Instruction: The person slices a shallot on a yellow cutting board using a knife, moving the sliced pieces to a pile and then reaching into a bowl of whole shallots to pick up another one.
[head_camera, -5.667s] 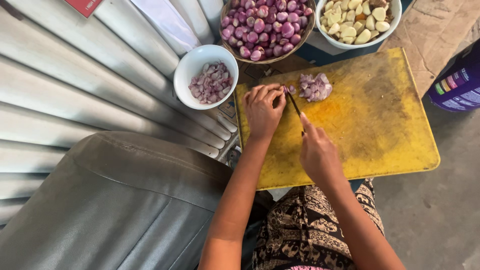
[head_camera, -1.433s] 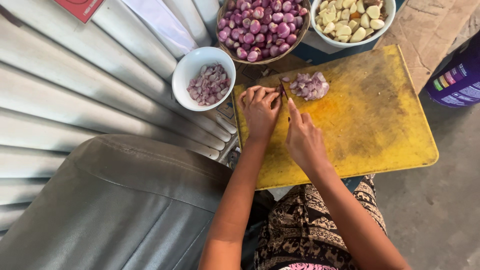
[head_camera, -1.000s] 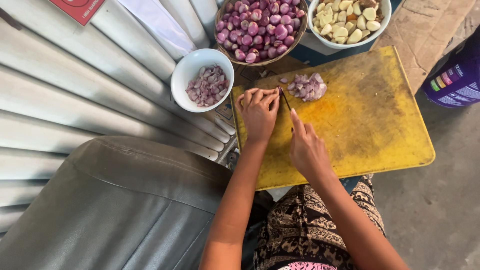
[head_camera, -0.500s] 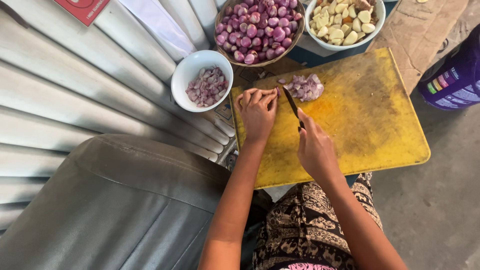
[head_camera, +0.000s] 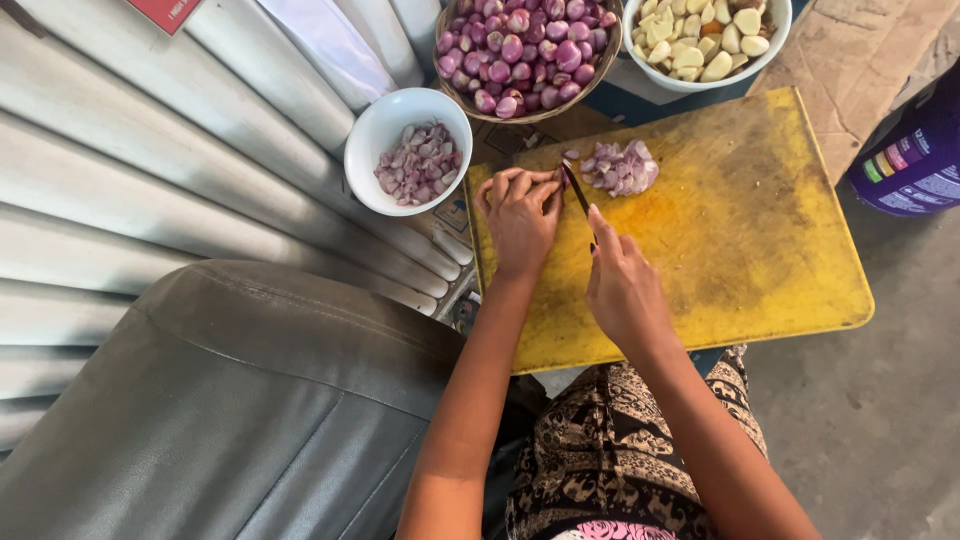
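Observation:
My left hand (head_camera: 521, 217) presses down on a shallot at the near left of the yellow cutting board (head_camera: 745, 230), fingers curled over it so it is mostly hidden. My right hand (head_camera: 622, 285) grips a knife (head_camera: 578, 192) whose dark blade points away from me, right beside the left fingertips. A small pile of sliced shallot (head_camera: 620, 167) lies just past the blade.
A white bowl of chopped shallot (head_camera: 408, 152) stands left of the board. Behind it are a basket of whole peeled shallots (head_camera: 526, 48) and a white bowl of garlic cloves (head_camera: 703, 40). A grey cushion (head_camera: 230, 410) is at my left, a purple container (head_camera: 910, 155) at right.
The hands and knife stay at the same spot on the board, the blade rocking slightly beside my left fingertips. The sliced pile looks the same. The view shifts a little.

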